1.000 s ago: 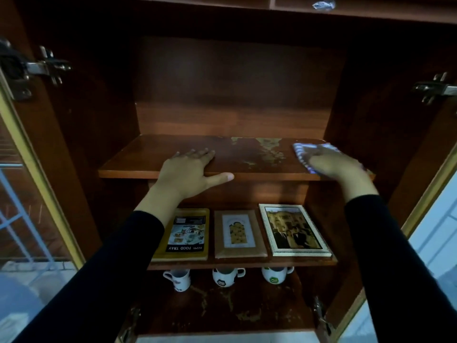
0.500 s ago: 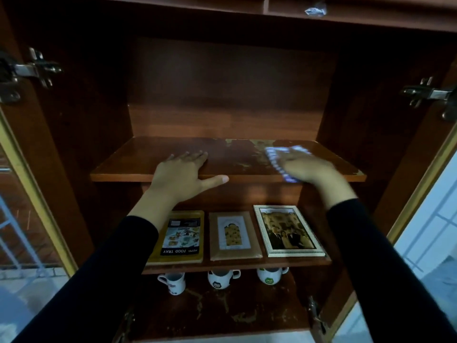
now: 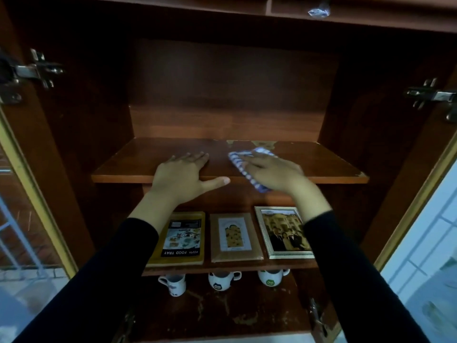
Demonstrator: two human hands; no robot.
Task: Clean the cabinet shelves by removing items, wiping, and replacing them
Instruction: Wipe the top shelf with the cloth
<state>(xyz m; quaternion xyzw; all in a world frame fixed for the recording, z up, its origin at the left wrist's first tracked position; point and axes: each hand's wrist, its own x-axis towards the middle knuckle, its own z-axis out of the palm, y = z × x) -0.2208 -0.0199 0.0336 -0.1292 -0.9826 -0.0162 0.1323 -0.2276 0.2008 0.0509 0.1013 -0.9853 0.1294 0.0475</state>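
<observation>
- Nearest me, the bottom shelf (image 3: 222,315) held three mugs (image 3: 221,279) and looked stained. I judged it neither unloaded nor wiped.
- Above it, the middle shelf (image 3: 222,268) carried a food tray pack (image 3: 181,240), a brown frame (image 3: 235,240) and a photo frame (image 3: 284,232) side by side, so that one also remained to do.
- On the upper shelf (image 3: 321,167), the left hand (image 3: 180,179) lay flat near the front edge, fingers straight, thumb out along the rim.
- Just beside it, the right hand (image 3: 274,173) pressed a blue-and-white cloth (image 3: 241,164) onto the board, fingers stretched over it, somewhat blurred.
- Further back, a worn patch (image 3: 247,143) showed by the rear edge. I judged this shelf unloaded and mid-wipe, with replacing to come.
</observation>
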